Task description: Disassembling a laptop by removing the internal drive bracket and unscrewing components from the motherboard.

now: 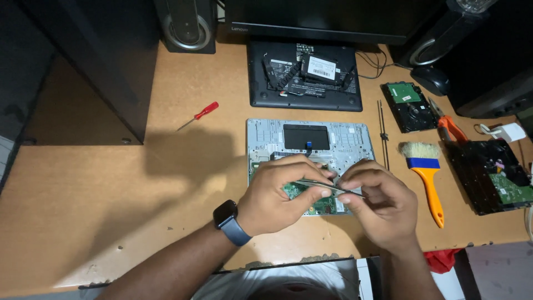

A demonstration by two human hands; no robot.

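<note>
Lying nearly level, a thin metal strip [327, 188] runs left to right, its right end dipping slightly; long axis crosswise to the person. Slim, flat, grey, with a dull shine. Left hand [280, 194] pinches its left part between thumb and fingertips; right hand [377, 200] pinches the right part. Both hover over an opened laptop base [355, 139]: pale stamped metal, a black rectangular pad, green board below. A dark smartwatch [225, 214] sits on the left wrist. Desk [111, 194]: tan wood, scuffed. Red-handled screwdriver [199, 115] at left; orange-handled brush [425, 178], blue ferrule, pale bristles, at right. Two bare hard drives [408, 105] beyond.
</note>
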